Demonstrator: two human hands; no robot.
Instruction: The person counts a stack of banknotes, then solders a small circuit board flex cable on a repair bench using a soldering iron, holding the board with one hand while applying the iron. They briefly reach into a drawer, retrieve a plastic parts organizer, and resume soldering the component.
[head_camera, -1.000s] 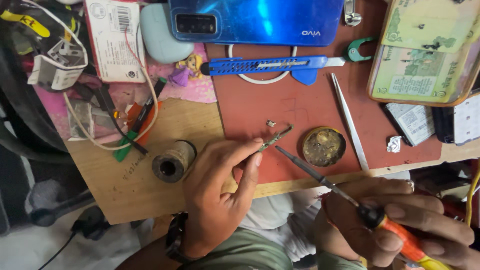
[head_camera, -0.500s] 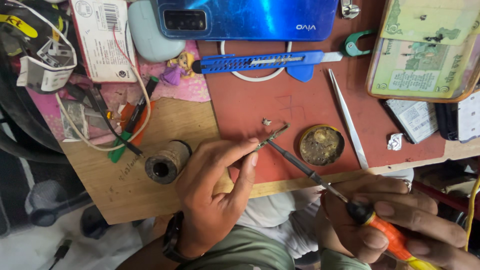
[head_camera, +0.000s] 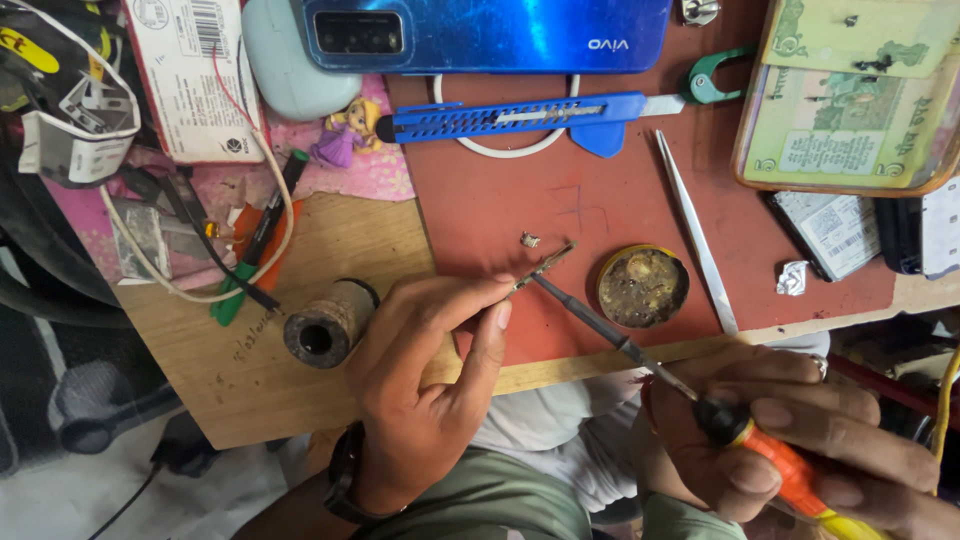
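My left hand pinches a pair of thin tweezers whose tips hold something tiny over the red mat. My right hand grips a soldering iron by its orange and yellow handle. The iron's tip touches the tweezers' tips just left of a round flux tin. A small metal part lies on the mat just beyond the tweezers.
A blue phone, a blue utility knife, loose steel tweezers, a solder spool, a small doll figure and a tray with banknotes lie around the wooden board. Wires and boxes clutter the left.
The soldering iron's tip has slid up to meet the tweezers' tips. My left hand has stayed almost still.
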